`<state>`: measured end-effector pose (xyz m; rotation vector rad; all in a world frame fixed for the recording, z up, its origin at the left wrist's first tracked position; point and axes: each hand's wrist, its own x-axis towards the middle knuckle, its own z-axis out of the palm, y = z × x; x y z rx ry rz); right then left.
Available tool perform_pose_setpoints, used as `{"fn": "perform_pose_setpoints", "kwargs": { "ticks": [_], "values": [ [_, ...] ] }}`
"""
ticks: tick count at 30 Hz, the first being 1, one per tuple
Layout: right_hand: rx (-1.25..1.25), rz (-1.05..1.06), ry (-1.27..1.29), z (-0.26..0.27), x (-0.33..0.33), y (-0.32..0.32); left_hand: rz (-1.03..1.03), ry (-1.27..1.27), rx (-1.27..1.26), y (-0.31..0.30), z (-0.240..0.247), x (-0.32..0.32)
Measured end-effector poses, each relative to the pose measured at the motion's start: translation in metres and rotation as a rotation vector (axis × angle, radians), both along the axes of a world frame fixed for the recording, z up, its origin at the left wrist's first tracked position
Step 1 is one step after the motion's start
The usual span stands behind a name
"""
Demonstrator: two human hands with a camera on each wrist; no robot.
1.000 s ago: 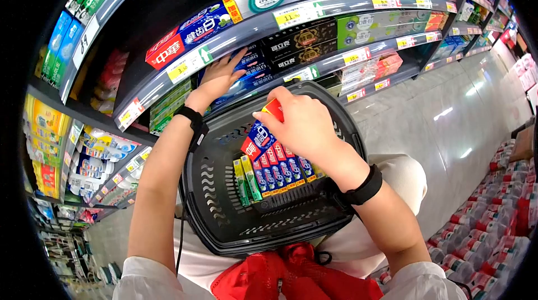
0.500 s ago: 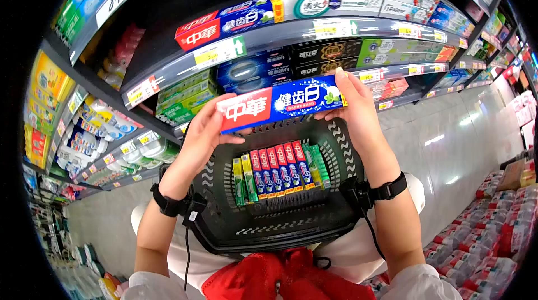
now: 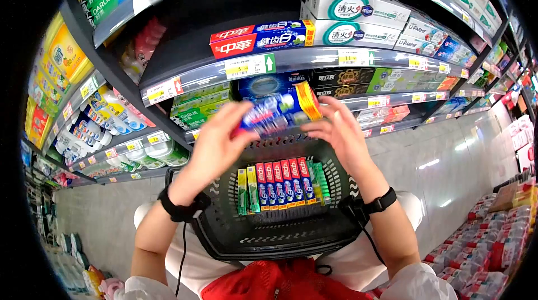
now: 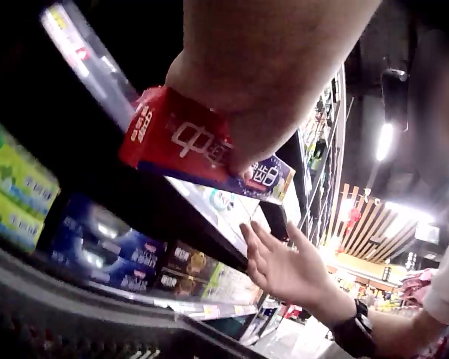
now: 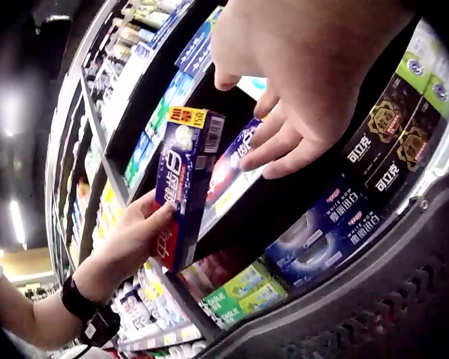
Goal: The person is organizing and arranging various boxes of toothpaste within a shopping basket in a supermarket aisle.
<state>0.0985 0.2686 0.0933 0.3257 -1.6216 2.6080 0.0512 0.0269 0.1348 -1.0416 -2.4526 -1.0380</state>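
Observation:
My left hand grips a blue and red toothpaste box by its red end, above the basket and in front of the shelf. The box looks blurred and tilted in the head view, its yellow end toward the right. Beside that end is my right hand, fingers spread and apart from the box in the right wrist view. Below both hands, the black basket holds a row of toothpaste boxes, red and blue in the middle with green and yellow ones at the sides.
Two matching toothpaste boxes lie stacked on the shelf ahead, beside white boxes. On the lower shelf are green boxes and black boxes. Wrapped bottles stand on the floor at the right.
A second ago my right hand held the toothpaste box over the basket and my left reached to the shelf. Then both hands held it level; now the right has let go and the box has turned.

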Motion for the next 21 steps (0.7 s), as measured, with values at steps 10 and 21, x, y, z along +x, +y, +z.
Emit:
{"fn": "perform_pose_setpoints", "kwargs": {
  "ticks": [10, 21],
  "values": [
    [0.022, -0.088, -0.089, 0.002, -0.002, 0.016, -0.157, 0.508, -0.441, 0.032, 0.097, -0.118],
    [0.008, -0.056, -0.062, 0.011, 0.007, 0.019, -0.07, 0.119, -0.542, 0.041, 0.104, -0.143]
  ]
}}
